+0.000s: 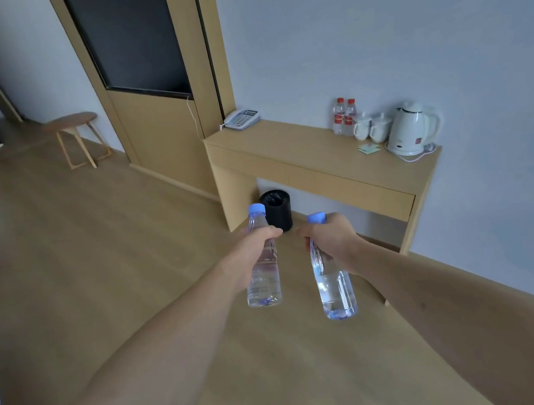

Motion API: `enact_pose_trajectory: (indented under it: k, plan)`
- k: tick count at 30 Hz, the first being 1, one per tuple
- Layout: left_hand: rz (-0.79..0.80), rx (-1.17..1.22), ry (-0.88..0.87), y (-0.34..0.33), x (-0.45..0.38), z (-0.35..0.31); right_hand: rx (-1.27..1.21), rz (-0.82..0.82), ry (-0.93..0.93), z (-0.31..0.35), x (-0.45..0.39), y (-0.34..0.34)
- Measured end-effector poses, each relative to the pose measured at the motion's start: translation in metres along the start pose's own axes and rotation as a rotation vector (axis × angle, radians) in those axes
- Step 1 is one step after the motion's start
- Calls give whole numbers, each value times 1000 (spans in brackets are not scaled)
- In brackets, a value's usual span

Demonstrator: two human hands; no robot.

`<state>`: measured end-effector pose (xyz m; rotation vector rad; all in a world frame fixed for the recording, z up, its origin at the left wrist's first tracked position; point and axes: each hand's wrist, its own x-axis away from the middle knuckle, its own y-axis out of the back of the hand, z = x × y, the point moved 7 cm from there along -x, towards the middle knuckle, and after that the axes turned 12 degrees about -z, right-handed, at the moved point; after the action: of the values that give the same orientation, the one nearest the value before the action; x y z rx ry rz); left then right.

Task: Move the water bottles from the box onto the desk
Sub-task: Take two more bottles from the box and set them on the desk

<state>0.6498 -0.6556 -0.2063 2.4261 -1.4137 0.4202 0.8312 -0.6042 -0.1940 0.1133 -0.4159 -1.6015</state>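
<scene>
Person mid-room, desk (289, 150) ahead and right. Left hand (255, 252) clamped round blue-capped bottle (265, 280); right hand (333, 239) grips second bottle (333, 287). Both bottles upright, short of desk, right hand nearer. Box unseen.

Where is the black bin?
The black bin stands on the floor under the left end of the desk, just beyond the blue-capped bottle in the left hand.
</scene>
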Motion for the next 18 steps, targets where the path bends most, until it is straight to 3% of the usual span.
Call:
enact_pose_trajectory:
  k: [9,18]
  plan:
    - [-25,-18,6,-4,-140,-39,-9,-1,19,31,-134,-71]
    - [-19,-18,-10,-65,-296,-122,-59,62,4,78,-315,-120]
